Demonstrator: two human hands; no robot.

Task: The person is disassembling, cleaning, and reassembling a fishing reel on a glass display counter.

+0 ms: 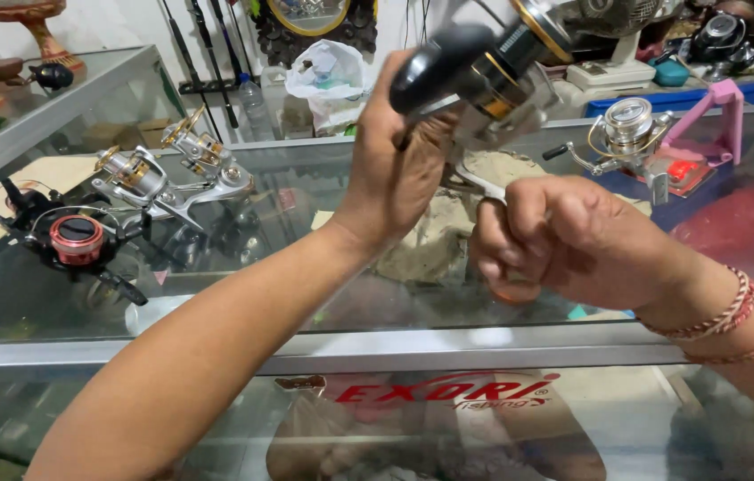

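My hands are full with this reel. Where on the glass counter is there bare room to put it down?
The glass counter is bare along its near edge, between the black and red reel and the left forearm. The far left is crowded by two silver reels; the far right by another silver reel and a pink stand.

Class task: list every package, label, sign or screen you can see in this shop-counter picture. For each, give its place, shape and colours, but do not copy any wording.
Sticker label: inside the glass counter, bottom centre; slanted red lettering with small grey lettering beneath.
White plastic bag: behind the counter, top centre; crumpled, something green inside.
Clear plastic bottle: left of the bag, upright.
No screens visible.
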